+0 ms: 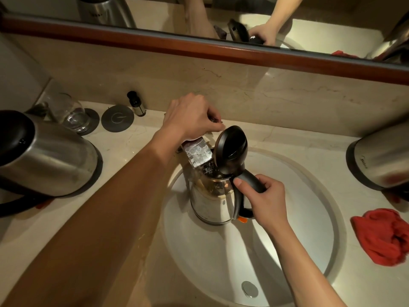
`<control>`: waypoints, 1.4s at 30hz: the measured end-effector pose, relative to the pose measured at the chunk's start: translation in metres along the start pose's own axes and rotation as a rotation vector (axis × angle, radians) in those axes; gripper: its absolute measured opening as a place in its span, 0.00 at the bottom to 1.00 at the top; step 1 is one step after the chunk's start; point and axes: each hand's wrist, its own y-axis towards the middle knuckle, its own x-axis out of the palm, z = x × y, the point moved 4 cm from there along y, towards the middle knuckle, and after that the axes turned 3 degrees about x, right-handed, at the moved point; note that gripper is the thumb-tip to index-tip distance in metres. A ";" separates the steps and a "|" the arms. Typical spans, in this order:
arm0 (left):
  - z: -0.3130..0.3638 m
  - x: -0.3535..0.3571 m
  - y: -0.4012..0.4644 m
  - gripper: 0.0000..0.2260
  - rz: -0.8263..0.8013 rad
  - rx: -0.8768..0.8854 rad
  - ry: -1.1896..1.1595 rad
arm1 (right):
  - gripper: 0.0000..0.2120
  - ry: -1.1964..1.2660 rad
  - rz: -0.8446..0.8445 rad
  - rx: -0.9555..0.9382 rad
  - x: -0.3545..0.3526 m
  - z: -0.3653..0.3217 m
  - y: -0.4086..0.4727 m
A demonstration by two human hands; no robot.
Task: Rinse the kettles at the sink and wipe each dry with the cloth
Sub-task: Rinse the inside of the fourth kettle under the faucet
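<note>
A steel kettle (210, 202) with its black lid (232, 149) flipped up stands in the white sink (287, 229) under the flat chrome faucet spout (197, 151). Water runs from the spout into the kettle's mouth. My right hand (263, 200) grips the kettle's black handle. My left hand (192, 116) is curled over the faucet lever behind the spout. A second steel kettle (44, 158) stands on the counter at the left. A third one (382, 158) sits at the right edge. The red cloth (385, 235) lies crumpled on the counter right of the sink.
A glass (70, 114) on a grey coaster, a second coaster (117, 118) and a small dark bottle (136, 103) stand at the back left. A wood-framed mirror (199, 9) runs above the marble backsplash. The sink drain (249, 289) is near the front.
</note>
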 end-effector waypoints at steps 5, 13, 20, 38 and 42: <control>0.000 0.001 0.000 0.10 0.006 0.012 -0.010 | 0.20 -0.001 -0.005 -0.009 0.000 0.002 -0.001; 0.000 -0.001 0.000 0.11 0.002 0.012 0.010 | 0.23 0.004 -0.003 -0.022 0.001 -0.001 -0.002; 0.001 -0.001 -0.001 0.11 -0.004 0.018 0.019 | 0.22 -0.010 -0.001 -0.026 0.000 0.000 -0.001; 0.001 0.000 -0.001 0.11 -0.005 0.018 0.009 | 0.22 -0.016 -0.007 -0.032 -0.001 0.001 0.000; 0.000 0.000 -0.001 0.11 -0.009 0.017 0.001 | 0.25 -0.008 -0.012 -0.035 0.001 -0.001 0.000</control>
